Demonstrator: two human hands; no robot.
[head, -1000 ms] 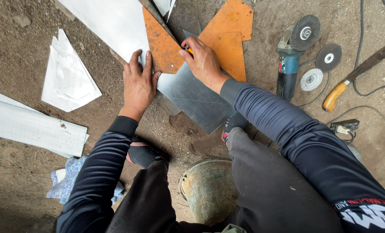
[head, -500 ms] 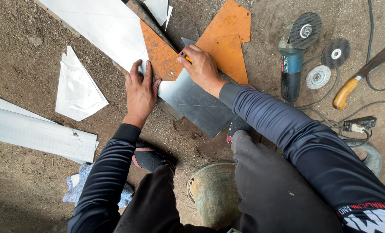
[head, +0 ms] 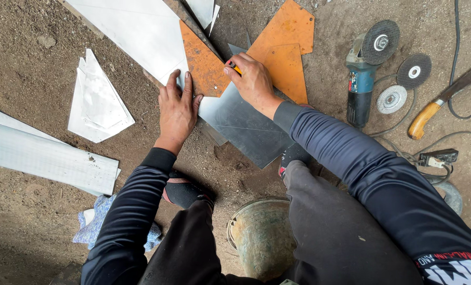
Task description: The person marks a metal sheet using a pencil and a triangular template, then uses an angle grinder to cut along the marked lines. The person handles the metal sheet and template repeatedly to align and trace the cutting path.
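Note:
My left hand [head: 178, 108] lies flat, fingers spread, pressing on the lower corner of a rusty orange triangular metal plate [head: 203, 66] and the grey metal sheet [head: 240, 126] under it. My right hand [head: 254, 82] is closed on a small yellow marking tool [head: 234, 67], its tip at the edge of the orange plate. A second orange plate [head: 285, 47] lies just beyond my right hand. All rests on dirt ground.
An angle grinder [head: 364, 68] with two loose discs [head: 404, 84] lies to the right, beside a wooden-handled tool [head: 441, 103] and a power plug [head: 438, 157]. Pale metal sheets [head: 135, 31], offcuts [head: 98, 103] and a long strip [head: 40, 155] lie left. A round bucket [head: 259, 237] sits between my knees.
The view has shifted slightly; both hands stay on the plates. My right hand has edged a little along the orange plate's edge with the marking tool.

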